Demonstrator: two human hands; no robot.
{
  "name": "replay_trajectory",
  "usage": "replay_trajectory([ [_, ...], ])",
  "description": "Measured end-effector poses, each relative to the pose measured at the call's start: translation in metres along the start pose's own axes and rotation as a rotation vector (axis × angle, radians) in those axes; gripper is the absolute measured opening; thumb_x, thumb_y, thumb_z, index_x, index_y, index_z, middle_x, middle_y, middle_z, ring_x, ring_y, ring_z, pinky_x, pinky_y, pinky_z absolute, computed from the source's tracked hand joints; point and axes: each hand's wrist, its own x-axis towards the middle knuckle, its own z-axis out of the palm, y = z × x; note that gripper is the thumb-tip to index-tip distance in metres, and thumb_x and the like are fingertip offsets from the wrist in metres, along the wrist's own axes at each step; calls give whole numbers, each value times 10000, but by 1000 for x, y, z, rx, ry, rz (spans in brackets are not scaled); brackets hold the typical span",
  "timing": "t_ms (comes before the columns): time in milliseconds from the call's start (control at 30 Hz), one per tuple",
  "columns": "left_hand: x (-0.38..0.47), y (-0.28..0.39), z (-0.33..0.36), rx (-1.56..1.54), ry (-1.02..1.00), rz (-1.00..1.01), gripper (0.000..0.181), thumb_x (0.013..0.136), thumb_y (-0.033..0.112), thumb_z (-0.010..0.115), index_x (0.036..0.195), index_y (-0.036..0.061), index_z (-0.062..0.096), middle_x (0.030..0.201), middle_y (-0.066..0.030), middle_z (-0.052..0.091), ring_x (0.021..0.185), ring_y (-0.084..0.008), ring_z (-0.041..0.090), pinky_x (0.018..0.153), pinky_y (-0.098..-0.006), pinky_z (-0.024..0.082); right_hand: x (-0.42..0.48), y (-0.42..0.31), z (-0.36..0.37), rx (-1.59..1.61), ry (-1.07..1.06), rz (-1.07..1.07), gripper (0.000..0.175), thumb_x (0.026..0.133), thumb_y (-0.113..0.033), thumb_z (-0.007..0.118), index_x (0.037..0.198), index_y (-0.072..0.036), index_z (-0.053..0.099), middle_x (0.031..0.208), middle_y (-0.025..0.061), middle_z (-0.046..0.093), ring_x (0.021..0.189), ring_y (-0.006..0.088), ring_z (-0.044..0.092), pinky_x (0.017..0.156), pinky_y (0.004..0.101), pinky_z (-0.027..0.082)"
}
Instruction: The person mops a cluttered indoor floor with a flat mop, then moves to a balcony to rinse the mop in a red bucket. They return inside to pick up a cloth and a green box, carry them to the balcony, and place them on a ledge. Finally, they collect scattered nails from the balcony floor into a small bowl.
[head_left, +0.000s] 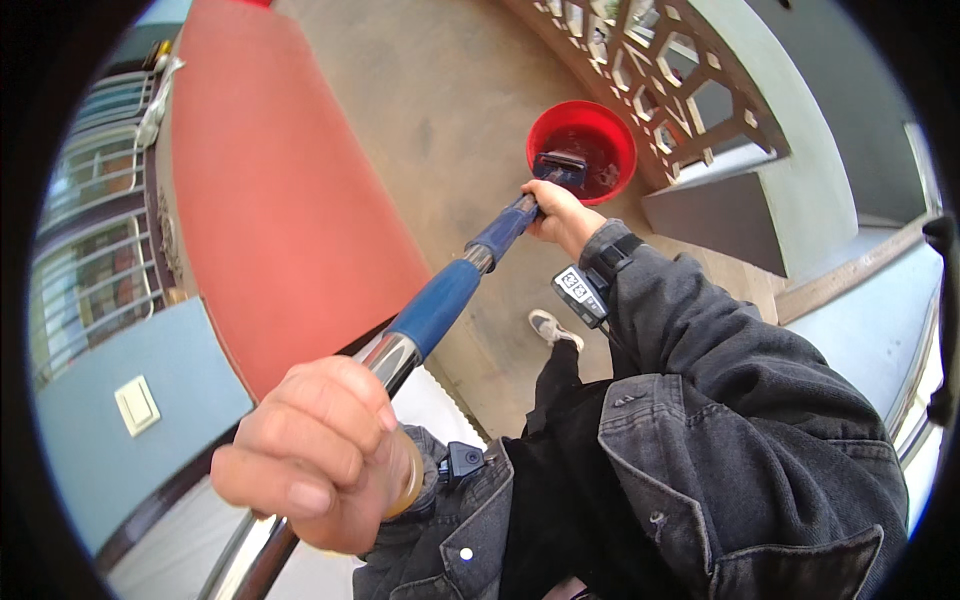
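My left hand (315, 450) is closed around the chromed upper part of a long mop handle (435, 307) with blue sleeves. Farther down the same handle, beside the bucket, my right hand (559, 214) grips its lower blue part. The handle slants from the bottom left up to the mop's dark blue head (559, 169), which rests inside a red plastic bucket (630, 142). Dark, wet-looking liquid lies around the head in the bucket. How deep the head sits cannot be told.
The bucket stands on a concrete floor (427, 135) near a lattice parapet (675, 90). A red wall surface (277, 195) runs along the left, beside barred windows (105, 262) and a light switch (138, 405). My shoe (553, 328) is on the floor below the bucket.
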Motion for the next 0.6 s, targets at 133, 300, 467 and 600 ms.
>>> replay_trajectory([
  [133, -11, -3, -10, -3, 103, 12, 85, 953, 92, 555, 923, 106, 476, 611, -1, 441, 529, -139, 440, 522, -299, 443, -12, 16, 15, 165, 13, -29, 280, 942, -159, 629, 1088, -19, 436, 874, 114, 571, 793, 265, 656, 755, 434, 601],
  [300, -34, -11, -29, -42, 103, 32, 110, 897, 66, 631, 809, 56, 566, 577, -24, 520, 473, -151, 498, 473, -305, 469, -56, 48, 29, 213, -55, 14, 387, 884, -129, 723, 1108, -40, 421, 964, 165, 575, 835, 275, 653, 767, 463, 596],
  [467, -59, -11, -47, -129, 61, 9, 126, 868, 85, 707, 783, 40, 626, 586, -43, 556, 473, -162, 514, 491, -330, 479, -91, 81, 44, 180, -119, -29, 292, 893, -93, 686, 1051, -45, 445, 864, 125, 586, 716, 230, 634, 692, 403, 589],
  [600, -70, 3, -43, -49, 36, -42, 44, 817, 10, 526, 842, 43, 537, 575, -32, 466, 478, -157, 405, 534, -338, 412, -82, 91, 43, 172, -119, -64, 176, 878, -24, 629, 965, -39, 476, 752, 91, 579, 651, 201, 611, 652, 373, 571],
])
